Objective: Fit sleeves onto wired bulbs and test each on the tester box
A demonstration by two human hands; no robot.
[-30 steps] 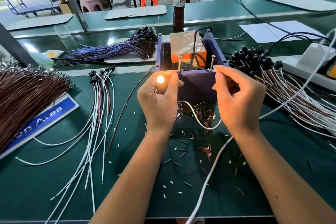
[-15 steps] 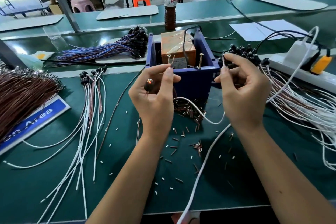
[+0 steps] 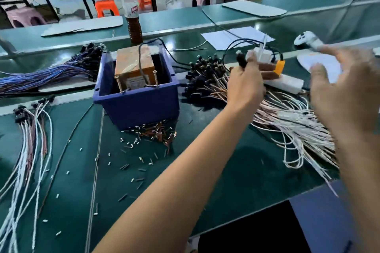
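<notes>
My left hand (image 3: 245, 83) reaches to the right of the tester box (image 3: 135, 107), a blue bin with an orange block and two upright metal posts inside. Its fingers pinch a wired bulb in a black sleeve (image 3: 241, 60), unlit, above the pile of sleeved bulbs (image 3: 205, 72). My right hand (image 3: 345, 96) is blurred at the far right with its fingers spread and nothing in it. A tangle of white and brown leads (image 3: 298, 127) lies beneath both hands.
Short sleeve pieces (image 3: 156, 131) litter the green mat in front of the box. White-wired bulbs (image 3: 30, 129) lie at the left, a blue wire bundle (image 3: 47, 77) behind them. A power strip (image 3: 284, 83) and a bottle (image 3: 133, 22) stand at the back.
The bulb glowed at the tester posts, then went dark. Both hands swung right, away from the box. My right hand let go of the lead and spread its fingers.
</notes>
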